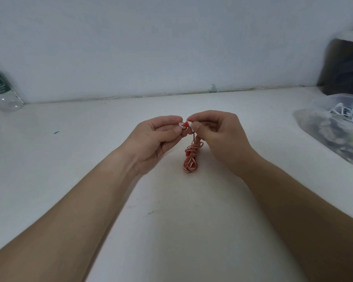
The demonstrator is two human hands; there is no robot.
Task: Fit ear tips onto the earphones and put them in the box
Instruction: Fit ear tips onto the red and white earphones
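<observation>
Your left hand (161,137) pinches a white ear tip (181,125) against the red earphone (186,124), which your right hand (216,135) grips between thumb and fingers. Its coiled red-and-white cable (191,159) trails down onto the white table (171,210) between your wrists, and the clear box (314,127) sits far right.

Red earbud (185,124) touches white ear tip (180,125); bundled cable (191,160) below.

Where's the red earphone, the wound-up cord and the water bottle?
red earphone (185,124): head view, its red middle part.
wound-up cord (191,159): head view, middle of the coil.
water bottle (0,86): head view, green label.
</observation>
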